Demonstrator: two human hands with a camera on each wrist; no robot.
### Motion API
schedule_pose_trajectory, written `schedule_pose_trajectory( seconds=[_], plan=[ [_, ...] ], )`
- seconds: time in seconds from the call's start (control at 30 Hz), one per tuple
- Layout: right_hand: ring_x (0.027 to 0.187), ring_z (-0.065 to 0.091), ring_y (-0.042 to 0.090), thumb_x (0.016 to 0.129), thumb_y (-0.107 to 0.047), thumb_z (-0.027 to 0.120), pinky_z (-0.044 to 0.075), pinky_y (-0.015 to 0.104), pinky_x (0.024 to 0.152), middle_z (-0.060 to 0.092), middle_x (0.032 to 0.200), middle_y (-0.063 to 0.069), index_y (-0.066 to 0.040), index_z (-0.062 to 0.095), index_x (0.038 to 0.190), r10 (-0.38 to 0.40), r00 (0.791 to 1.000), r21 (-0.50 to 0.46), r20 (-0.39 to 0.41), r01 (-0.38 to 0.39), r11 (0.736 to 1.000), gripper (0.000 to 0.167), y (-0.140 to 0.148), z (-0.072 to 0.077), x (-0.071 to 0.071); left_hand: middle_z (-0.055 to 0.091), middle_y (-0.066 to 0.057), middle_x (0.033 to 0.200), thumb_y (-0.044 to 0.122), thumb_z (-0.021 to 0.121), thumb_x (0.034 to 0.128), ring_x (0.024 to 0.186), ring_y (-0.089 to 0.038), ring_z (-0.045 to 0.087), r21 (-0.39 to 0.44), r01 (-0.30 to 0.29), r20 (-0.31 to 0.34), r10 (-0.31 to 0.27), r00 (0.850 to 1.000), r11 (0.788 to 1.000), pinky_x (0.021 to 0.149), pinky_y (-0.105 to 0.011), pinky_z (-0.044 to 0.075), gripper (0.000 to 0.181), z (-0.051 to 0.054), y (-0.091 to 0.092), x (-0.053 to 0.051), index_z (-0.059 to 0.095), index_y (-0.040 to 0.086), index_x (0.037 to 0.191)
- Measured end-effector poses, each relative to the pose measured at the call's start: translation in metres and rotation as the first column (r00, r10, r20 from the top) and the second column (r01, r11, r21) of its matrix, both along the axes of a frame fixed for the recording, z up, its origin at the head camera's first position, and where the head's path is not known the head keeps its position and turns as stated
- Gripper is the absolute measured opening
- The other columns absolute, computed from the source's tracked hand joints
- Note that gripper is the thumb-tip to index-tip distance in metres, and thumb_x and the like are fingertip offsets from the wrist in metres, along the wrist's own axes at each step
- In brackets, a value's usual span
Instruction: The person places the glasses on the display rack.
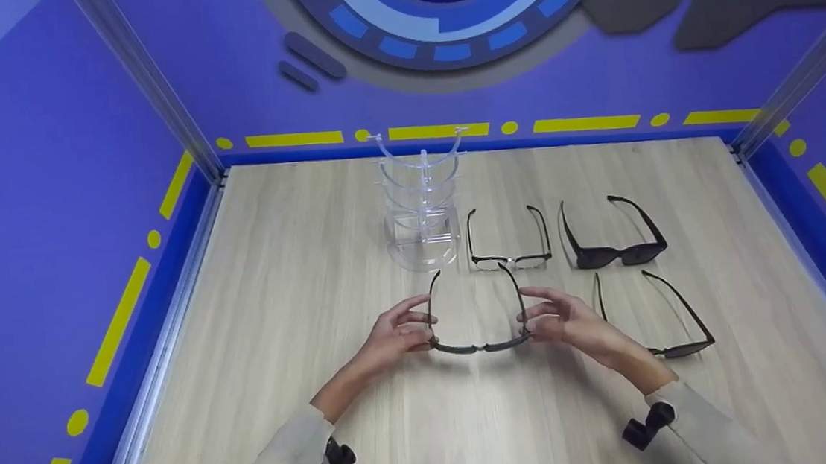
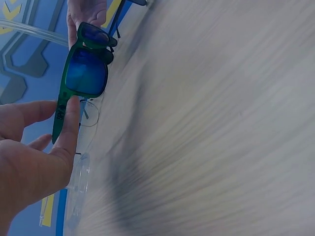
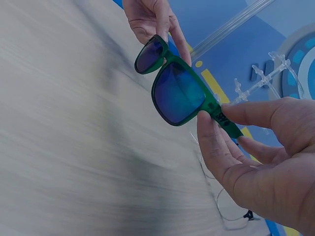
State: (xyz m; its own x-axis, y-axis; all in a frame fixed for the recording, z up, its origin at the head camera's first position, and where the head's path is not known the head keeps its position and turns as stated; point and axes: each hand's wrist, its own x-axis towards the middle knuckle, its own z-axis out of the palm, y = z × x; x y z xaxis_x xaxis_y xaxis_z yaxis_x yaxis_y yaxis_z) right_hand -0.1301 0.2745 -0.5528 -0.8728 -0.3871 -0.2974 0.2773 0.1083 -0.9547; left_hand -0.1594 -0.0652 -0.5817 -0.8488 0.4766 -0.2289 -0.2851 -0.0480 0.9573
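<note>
A pair of green-framed sunglasses [image 3: 179, 93] with mirrored blue lenses is held up above the table, its arms unfolded and pointing away from me. My left hand [image 1: 397, 332] pinches the left arm near the hinge between thumb and fingers. On the opposite side, my right hand [image 1: 568, 325] pinches the other arm near its hinge in the same way. Just beyond the sunglasses stands a clear plastic eyewear display rack [image 1: 422, 209], with several curved tiers and no glasses on them.
Clear-lensed eyeglasses [image 1: 511, 259] lie right of the rack. Thick black sunglasses [image 1: 620, 254] lie farther right, and another dark pair [image 1: 685, 349] sits partly behind my right hand. Blue printed panels [image 1: 45, 219] wall the wooden table [image 1: 275, 274] at the back and sides.
</note>
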Motion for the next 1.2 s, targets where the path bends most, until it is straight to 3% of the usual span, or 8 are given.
schedule_pose_trajectory(
  seconds=[0.3, 0.57, 0.8, 1.2],
  plan=[
    [0.104, 0.069, 0.014, 0.095, 0.002, 0.062, 0.056, 0.042, 0.104, 0.06, 0.129, 0.019, 0.003, 0.024, 0.158, 0.016, 1.0, -0.025, 0.003, -0.016, 1.0, 0.073, -0.004, 0.004, -0.011, 0.058, -0.031, 0.132, -0.005, 0.064, 0.0921, 0.092, -0.009, 0.07, -0.008, -0.011, -0.014, 0.011, 1.0, 1.0, 0.086, -0.03, 0.063, 0.067, 0.008, -0.007, -0.007, 0.039, 0.0, 0.154],
    [0.106, 0.068, 0.013, 0.096, 0.004, 0.059, 0.055, 0.046, 0.105, 0.062, 0.125, 0.013, 0.003, 0.027, 0.157, 0.01, 1.0, -0.037, 0.017, -0.009, 0.999, 0.069, -0.009, 0.007, -0.021, 0.056, -0.032, 0.136, -0.006, 0.065, 0.0918, 0.093, -0.01, 0.07, -0.004, -0.031, 0.011, 0.031, 0.999, 1.0, 0.088, -0.031, 0.063, 0.068, 0.013, -0.011, -0.012, 0.039, 0.003, 0.155],
    [0.103, 0.069, 0.013, 0.096, 0.002, 0.062, 0.057, 0.039, 0.102, 0.062, 0.123, 0.009, 0.003, 0.027, 0.157, 0.007, 1.0, -0.046, 0.03, -0.006, 0.999, 0.07, -0.012, 0.009, -0.03, 0.056, -0.025, 0.139, -0.004, 0.066, 0.0919, 0.095, -0.01, 0.07, -0.006, -0.064, 0.052, 0.064, 0.997, 0.998, 0.09, -0.032, 0.062, 0.071, 0.016, -0.013, -0.016, 0.04, 0.009, 0.156],
    [0.102, 0.069, 0.012, 0.095, 0.002, 0.062, 0.057, 0.036, 0.102, 0.062, 0.126, 0.012, 0.002, 0.03, 0.157, -0.014, 0.999, -0.057, 0.051, 0.017, 0.998, 0.069, -0.018, 0.016, -0.044, 0.06, -0.02, 0.136, -0.003, 0.07, 0.0915, 0.095, -0.009, 0.071, -0.014, -0.108, 0.048, 0.109, 0.993, 0.994, 0.089, -0.031, 0.062, 0.071, 0.023, -0.017, -0.026, 0.041, 0.008, 0.155]
  ],
)
